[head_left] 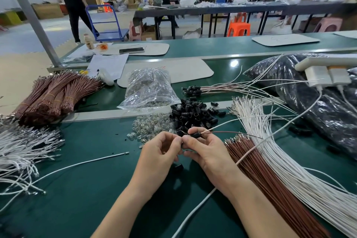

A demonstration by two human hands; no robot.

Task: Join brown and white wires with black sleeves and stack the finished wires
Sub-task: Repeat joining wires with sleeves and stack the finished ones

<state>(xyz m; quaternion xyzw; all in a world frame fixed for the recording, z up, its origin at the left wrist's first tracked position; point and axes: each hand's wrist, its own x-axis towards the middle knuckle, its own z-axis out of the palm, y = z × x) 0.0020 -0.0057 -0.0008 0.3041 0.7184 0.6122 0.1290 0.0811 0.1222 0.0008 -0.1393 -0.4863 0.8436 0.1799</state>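
Both hands meet in one grip above the green bench [87, 189]. The right hand [205, 150] pinches a black sleeve [196, 135] between thumb and forefinger. The left hand [161, 151] pinches the sleeve's left end with curled fingers. A brown wire [228, 132] and a white wire [219, 125] run out of the sleeve to the right. Just beyond the grip lies a pile of loose black sleeves [193, 112], with small clear parts [152, 127] to its left. Right of the grip lie loose brown wires [251, 162], then loose white wires [280, 150]. Farther beyond, finished wires [193, 90] lie stacked.
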